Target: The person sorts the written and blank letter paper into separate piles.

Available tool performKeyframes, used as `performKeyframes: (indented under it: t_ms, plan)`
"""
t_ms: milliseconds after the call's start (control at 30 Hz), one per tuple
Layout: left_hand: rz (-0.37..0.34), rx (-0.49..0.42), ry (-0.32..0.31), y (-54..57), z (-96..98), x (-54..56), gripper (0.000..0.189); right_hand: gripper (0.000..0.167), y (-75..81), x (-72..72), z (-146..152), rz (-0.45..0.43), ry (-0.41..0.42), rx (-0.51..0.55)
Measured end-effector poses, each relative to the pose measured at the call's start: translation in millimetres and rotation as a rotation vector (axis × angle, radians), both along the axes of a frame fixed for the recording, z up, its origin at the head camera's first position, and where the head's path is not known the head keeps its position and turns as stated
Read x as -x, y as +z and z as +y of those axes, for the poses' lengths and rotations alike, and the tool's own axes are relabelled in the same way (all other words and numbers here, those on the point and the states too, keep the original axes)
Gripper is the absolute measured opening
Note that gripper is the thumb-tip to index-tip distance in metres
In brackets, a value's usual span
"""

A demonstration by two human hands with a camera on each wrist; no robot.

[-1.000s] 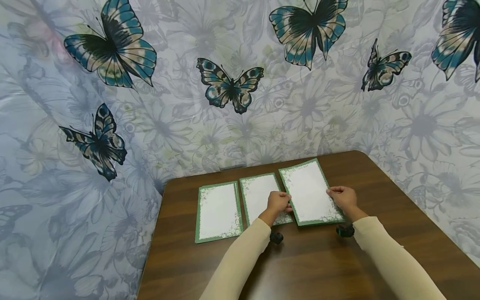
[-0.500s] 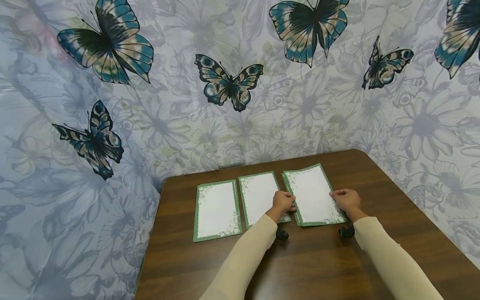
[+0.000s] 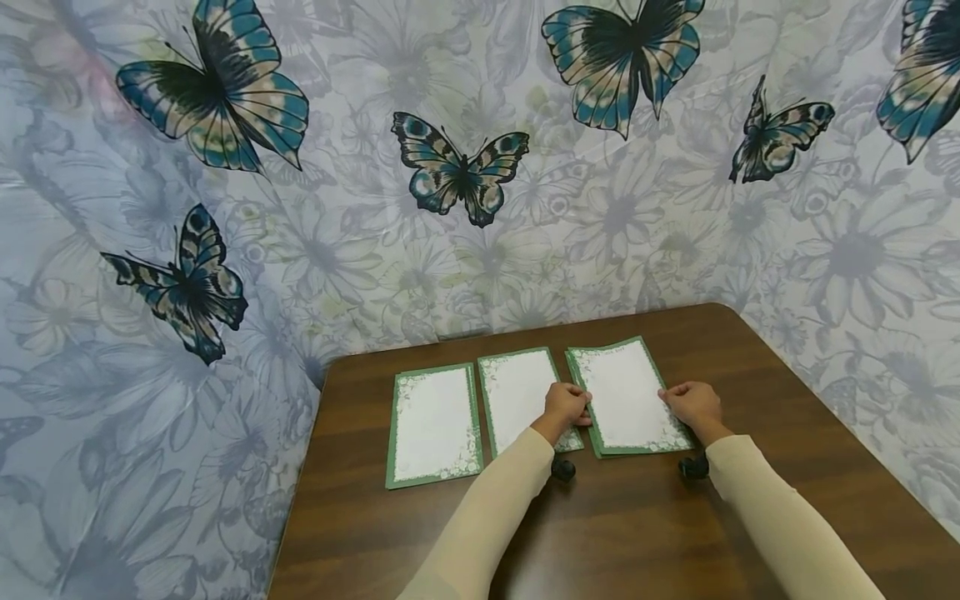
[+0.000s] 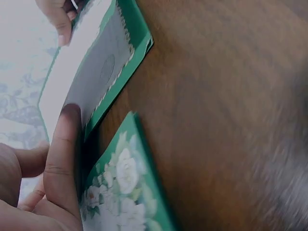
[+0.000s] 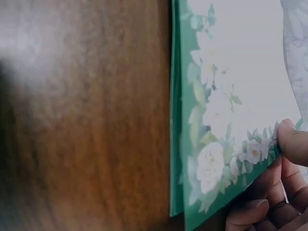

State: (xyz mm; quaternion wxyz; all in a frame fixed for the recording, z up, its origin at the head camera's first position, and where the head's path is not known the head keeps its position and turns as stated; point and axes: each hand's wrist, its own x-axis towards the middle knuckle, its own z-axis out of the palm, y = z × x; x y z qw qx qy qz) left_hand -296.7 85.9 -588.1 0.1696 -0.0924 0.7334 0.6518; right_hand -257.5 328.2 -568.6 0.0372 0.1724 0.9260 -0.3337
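Observation:
A sheet of paper (image 3: 624, 392) with a green edge and a printed white flower border lies at the right of a row, over another green-edged sheet (image 5: 175, 144). My left hand (image 3: 566, 406) pinches its left edge, thumb and fingers around the paper in the left wrist view. On the opposite edge, my right hand (image 3: 693, 406) grips the sheet between thumb and fingers (image 5: 292, 143). The top sheet bows slightly and is not quite lined up with the one underneath. A similar middle sheet (image 3: 516, 392) is partly covered by my left hand.
At the left end of the row lies another green-bordered sheet (image 3: 435, 425), with a second edge showing beneath it. All lie on a brown wooden table (image 3: 622, 525). Behind the table stands a wall (image 3: 337, 275) with printed flowers and butterflies.
The top sheet has come down towards me and slightly right, onto the sheet below. Both hands shifted a little right with it, keeping their hold.

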Motion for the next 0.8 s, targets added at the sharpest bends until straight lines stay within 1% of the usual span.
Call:
performKeyframes:
  t_ms: [133, 233, 367, 567, 633, 700, 800]
  plan:
    - [-0.037, 0.016, -0.023, 4.4, -3.1, 0.7, 0.018, 0.043, -2.2, 3.0, 1, -0.016, 0.032, -0.028]
    - [-0.047, 0.051, -0.041, 11.1, -5.7, 2.4, 0.024, 0.042, -2.2, 5.3, 2, -0.014, 0.045, -0.04]
    - [-0.048, 0.065, -0.049, 19.3, -10.9, 5.1, 0.029, 0.042, -1.0, 7.2, 2, -0.028, 0.045, -0.051]
    - [-0.041, 0.088, -0.07, 26.9, -20.5, 9.4, 0.027, 0.043, 0.1, 9.1, 2, -0.089, 0.016, -0.051]
    - [-0.034, 0.071, -0.071, 29.1, -24.7, 9.1, 0.027, 0.043, 0.0, 9.4, 3, -0.094, 0.015, -0.051]
    - [-0.021, 0.031, -0.071, 30.8, -30.2, 7.2, 0.027, 0.044, -1.6, 9.6, 3, -0.089, 0.02, -0.051]
    - [0.011, -0.033, -0.096, 34.2, -43.0, 1.5, 0.031, 0.045, -5.1, 9.6, 5, -0.074, 0.035, -0.067]
